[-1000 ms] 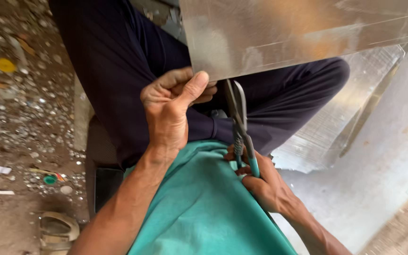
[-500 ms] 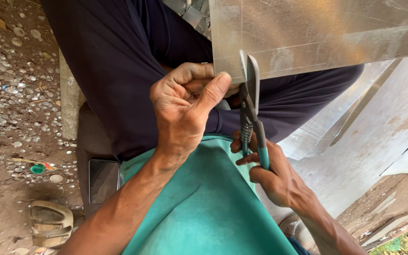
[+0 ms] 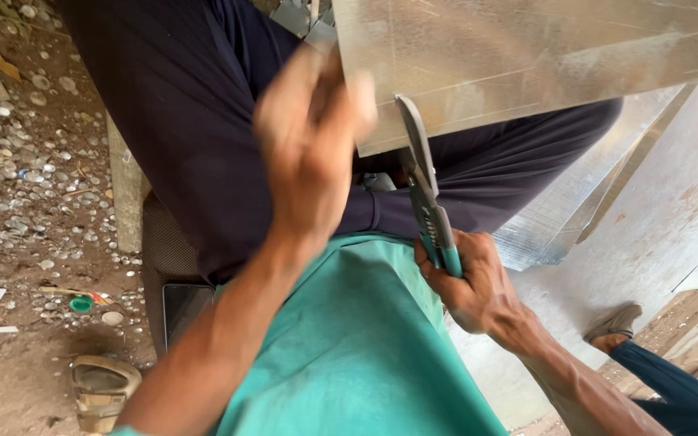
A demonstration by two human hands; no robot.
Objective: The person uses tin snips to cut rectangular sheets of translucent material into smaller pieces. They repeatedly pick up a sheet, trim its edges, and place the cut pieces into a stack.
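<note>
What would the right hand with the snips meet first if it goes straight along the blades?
Most likely the lower edge of the metal sheet; the snips in the right hand already point at it.

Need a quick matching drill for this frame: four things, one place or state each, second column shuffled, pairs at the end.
Things:
1. tin snips
2. metal sheet
3. left hand
4. sandal

Places or states:
A. on the dirt ground at lower left
B. blurred, at the sheet's left edge
C. held in the right hand, blades at the sheet's lower edge
D. shiny, across the top of the view over the lap

Pairs: 1-C, 2-D, 3-B, 4-A
</note>
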